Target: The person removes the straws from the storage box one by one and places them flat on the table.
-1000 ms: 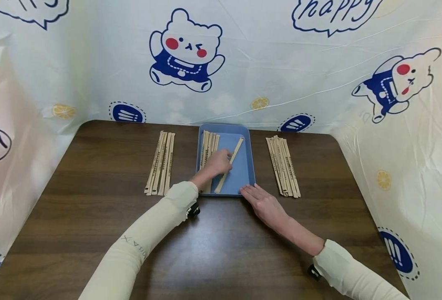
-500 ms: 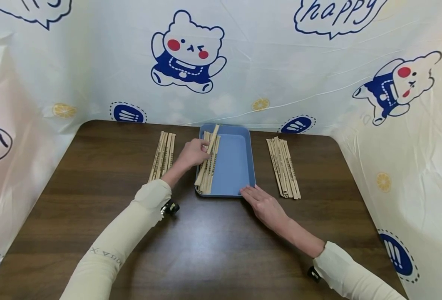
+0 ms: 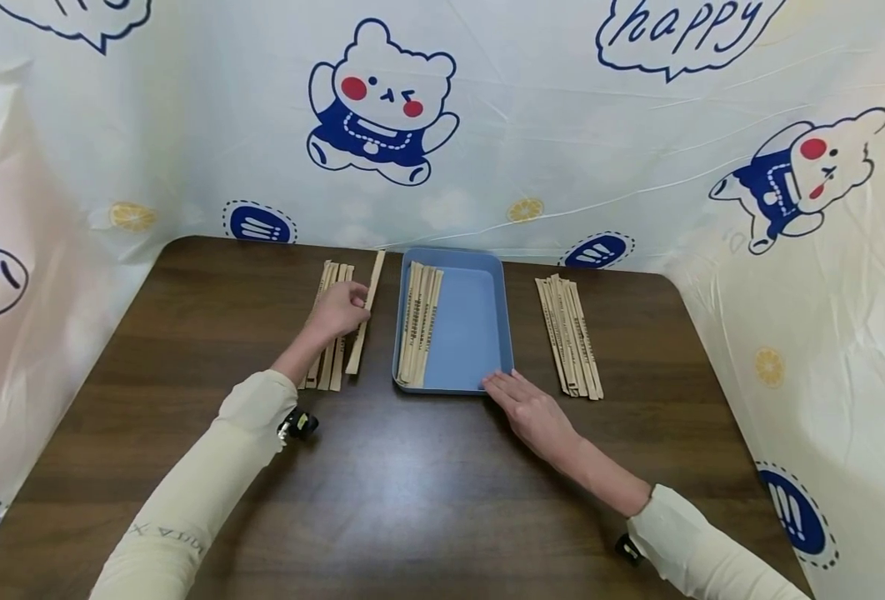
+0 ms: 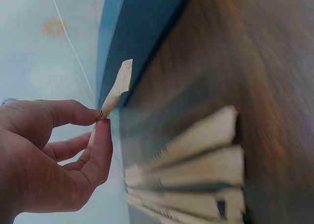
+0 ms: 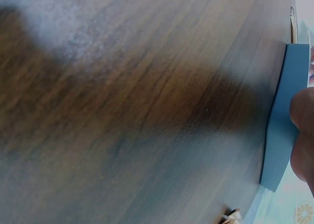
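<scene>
Between thumb and fingertips, my left hand (image 3: 340, 311) pinches one long, slim paper-wrapped stick (image 3: 357, 352) with dark print. The left wrist view shows this stick (image 4: 123, 81) held above the table, beside a row of similar sticks (image 4: 196, 170). In the head view, that left pile (image 3: 328, 373) lies partly hidden under my left hand. A blue tray (image 3: 468, 333) stands at the middle, with several wrapped sticks (image 3: 421, 325) lined along its left side. My right hand (image 3: 536, 417) rests with straight fingers against the tray's near right corner; its fingertips touch the tray's wall (image 5: 282, 111) in the right wrist view.
Right of the tray lies another pile of wrapped sticks (image 3: 570, 337) on the dark wooden table (image 3: 427, 492). A white printed curtain (image 3: 517, 150) closes off the back and both sides. Black cameras sit on both wrists.
The left hand has lifted one wrapped stick from the tray's right half, across the tray's own sticks, leftward to the left pile. The right hand stays at the tray's corner.
</scene>
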